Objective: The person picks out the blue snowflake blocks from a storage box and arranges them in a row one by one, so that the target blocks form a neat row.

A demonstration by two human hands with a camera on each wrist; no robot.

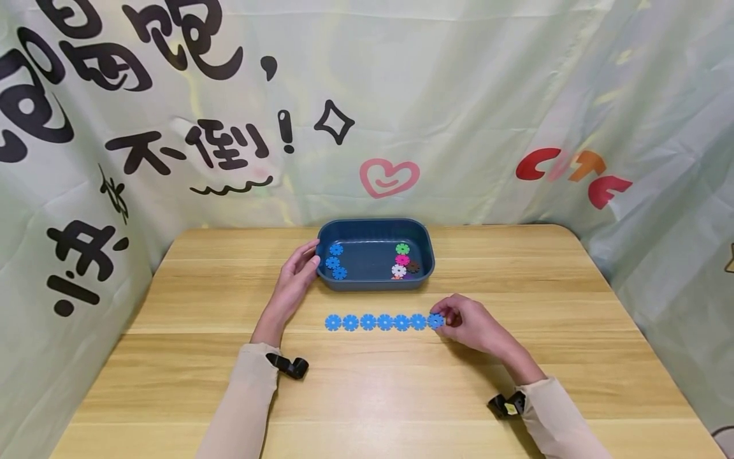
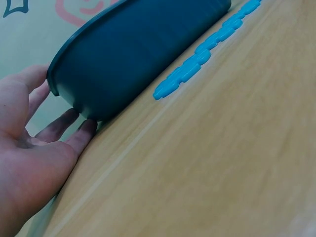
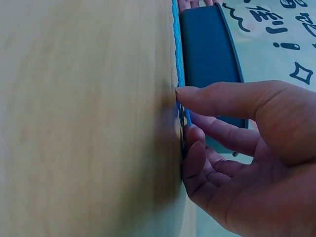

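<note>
A row of blue snowflake discs (image 1: 367,322), edge to edge, lies on the table. At its right end my right hand (image 1: 467,322) pinches the last blue snowflake disc (image 1: 436,320) between thumb and fingers. In the right wrist view that disc shows edge-on, slightly raised from the wood at its near end. My left hand (image 1: 295,280) rests its fingers against the left end of a dark blue tray (image 1: 375,285). Seen from the left wrist, the fingertips touch the tray's outer wall and lower corner. Several loose blue discs (image 1: 332,262) are at the tray's left side.
Inside the tray on the right are a green disc (image 1: 402,248), a pink disc (image 1: 402,260), a white disc (image 1: 398,271) and a brown disc (image 1: 413,266). Behind the wooden table (image 1: 516,268) hangs a printed cloth (image 1: 470,95).
</note>
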